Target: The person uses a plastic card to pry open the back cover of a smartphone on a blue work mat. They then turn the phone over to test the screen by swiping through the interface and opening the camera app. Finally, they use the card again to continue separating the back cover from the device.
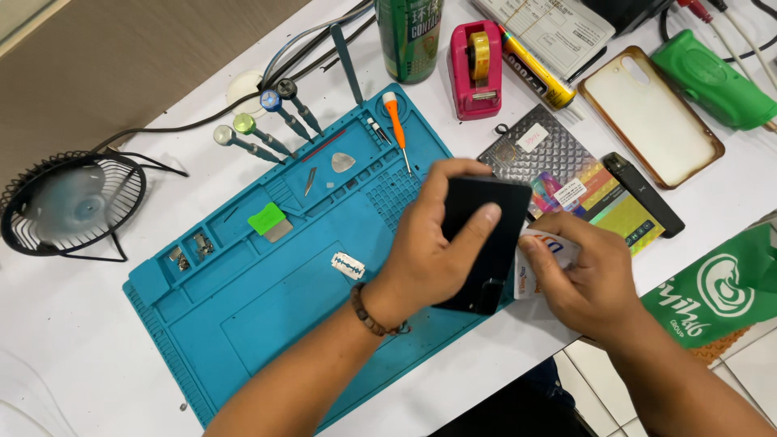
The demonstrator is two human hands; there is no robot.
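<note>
Phone (484,243), black and slim, sits clamped in the left hand (433,251) above the blue mat (267,299); the right hand (587,279) pinches a white card (541,263) at its edge, which could slip and gouge.

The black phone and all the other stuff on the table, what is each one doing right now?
Black phone: held up off the mat, back showing.
Left hand: gripping the black phone.
Right hand: pressing a white card against the phone's edge.
Blue mat: lying flat.
Razor blade: lying loose on the mat.
Orange screwdriver: lying on the mat.
Small fan: standing; spinning or not, cannot tell.
Green can: upright.
Phone case: empty, inside up.
</note>
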